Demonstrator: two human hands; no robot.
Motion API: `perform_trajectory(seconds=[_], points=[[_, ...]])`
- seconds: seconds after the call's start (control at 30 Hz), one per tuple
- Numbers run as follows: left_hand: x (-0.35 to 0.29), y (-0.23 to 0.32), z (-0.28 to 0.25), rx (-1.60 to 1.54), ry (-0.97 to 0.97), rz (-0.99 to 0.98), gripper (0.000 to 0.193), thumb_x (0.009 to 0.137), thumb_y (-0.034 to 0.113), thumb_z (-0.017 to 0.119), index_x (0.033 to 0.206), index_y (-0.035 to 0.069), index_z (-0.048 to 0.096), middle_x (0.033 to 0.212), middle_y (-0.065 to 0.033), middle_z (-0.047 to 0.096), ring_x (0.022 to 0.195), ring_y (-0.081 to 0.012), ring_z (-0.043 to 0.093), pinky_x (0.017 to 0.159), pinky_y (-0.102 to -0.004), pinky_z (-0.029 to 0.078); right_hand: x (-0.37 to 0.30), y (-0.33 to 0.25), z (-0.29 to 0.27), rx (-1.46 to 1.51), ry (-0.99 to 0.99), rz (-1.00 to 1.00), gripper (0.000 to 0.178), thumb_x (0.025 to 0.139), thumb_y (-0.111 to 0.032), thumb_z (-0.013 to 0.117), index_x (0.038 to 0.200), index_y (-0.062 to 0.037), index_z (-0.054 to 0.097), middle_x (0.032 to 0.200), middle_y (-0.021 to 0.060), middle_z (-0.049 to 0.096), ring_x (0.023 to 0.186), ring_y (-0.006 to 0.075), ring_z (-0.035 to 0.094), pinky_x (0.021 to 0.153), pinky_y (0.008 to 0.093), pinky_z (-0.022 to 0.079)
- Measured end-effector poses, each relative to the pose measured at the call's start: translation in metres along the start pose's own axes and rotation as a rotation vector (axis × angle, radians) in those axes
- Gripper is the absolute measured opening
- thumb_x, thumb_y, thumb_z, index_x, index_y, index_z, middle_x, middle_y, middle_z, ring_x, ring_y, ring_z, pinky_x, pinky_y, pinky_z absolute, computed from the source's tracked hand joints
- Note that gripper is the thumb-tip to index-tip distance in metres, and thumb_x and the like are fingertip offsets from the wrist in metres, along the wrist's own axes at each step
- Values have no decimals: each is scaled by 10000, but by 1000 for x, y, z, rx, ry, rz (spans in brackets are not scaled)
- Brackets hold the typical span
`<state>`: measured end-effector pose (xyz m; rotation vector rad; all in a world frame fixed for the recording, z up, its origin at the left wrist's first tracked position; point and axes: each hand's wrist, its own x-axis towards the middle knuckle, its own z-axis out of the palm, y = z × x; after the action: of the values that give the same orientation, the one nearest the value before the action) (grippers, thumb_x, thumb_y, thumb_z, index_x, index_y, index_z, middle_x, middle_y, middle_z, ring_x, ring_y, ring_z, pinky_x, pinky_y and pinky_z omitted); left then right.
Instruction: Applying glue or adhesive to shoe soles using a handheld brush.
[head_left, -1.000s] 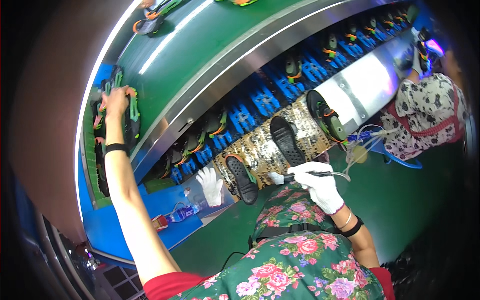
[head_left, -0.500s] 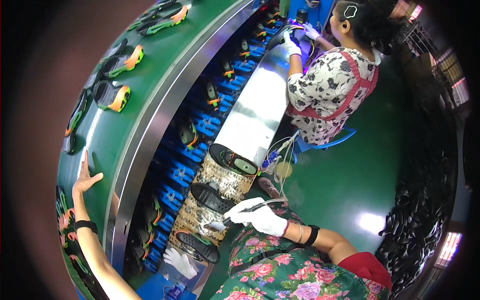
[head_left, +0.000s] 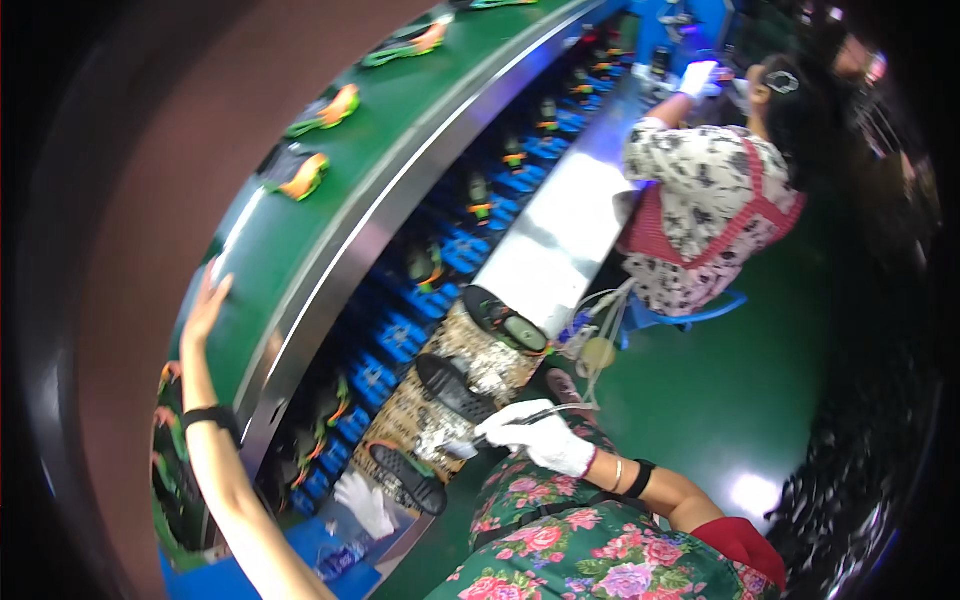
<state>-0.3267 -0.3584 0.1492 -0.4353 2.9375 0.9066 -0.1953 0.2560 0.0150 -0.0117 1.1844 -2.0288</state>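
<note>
My right hand (head_left: 540, 437), in a white glove, is closed around a black-handled brush (head_left: 462, 450) with thin tubing at its rear. The brush's flat pale tip hangs beside a glue-smeared board (head_left: 440, 425). Three dark soles lie along the board: one with a grey insole (head_left: 522, 333), a plain perforated one (head_left: 455, 388), and one with green and orange edging (head_left: 407, 477). My bare left hand (head_left: 207, 305) stretches out over the green belt (head_left: 330, 170), fingers extended and holding nothing. The nearest sandal upper (head_left: 298, 176), black with orange and green, lies beyond it.
A metal rail (head_left: 330, 270) divides the belt from a blue slatted conveyor (head_left: 400, 340) carrying sandals. A white glove (head_left: 363, 503) lies at the board's near end. A co-worker (head_left: 700, 200) sits ahead on the right, by a shiny metal bench top (head_left: 560, 225). Sandals (head_left: 168, 440) sit left of my arm.
The whole view has swung, shifting the scene rightward. My left hand's thumb is closer to its fingers. The co-worker's gloved hands have moved from a sandal. My right hand keeps the brush.
</note>
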Motion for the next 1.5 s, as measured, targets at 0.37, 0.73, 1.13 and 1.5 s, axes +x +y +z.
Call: perform_trajectory(seconds=[0.37,0.73,1.13,1.5], points=[[84,199,133,-137,116,123,769,905,471,686,1514,97,405,1463,-173,524,1373,-297,473,1148,-383,339,-8,-2,-28,62,50,-66,181,881,-45,721,1054,-18,767,938,35,758,672,35,582,549,178,416],[196,300,175,352,660,93,898,845,809,487,1519,222,403,1403,-236,567,1331,-470,486,1076,-741,202,-46,-49,-74,175,439,-139,162,825,26,676,967,25,753,962,145,760,633,81,580,577,211,448],[212,323,158,352,292,33,643,783,616,710,1197,126,667,1213,-165,686,1184,-339,619,1028,-514,402,-12,-30,-98,252,267,-138,154,851,42,676,985,44,750,952,131,752,661,81,574,597,211,434],[176,423,206,398,129,569,647,844,563,697,1200,24,650,1016,-132,619,936,-294,597,877,-417,466,-10,-1,-115,243,218,-161,185,857,26,698,1034,40,747,857,65,726,664,74,568,595,201,423]])
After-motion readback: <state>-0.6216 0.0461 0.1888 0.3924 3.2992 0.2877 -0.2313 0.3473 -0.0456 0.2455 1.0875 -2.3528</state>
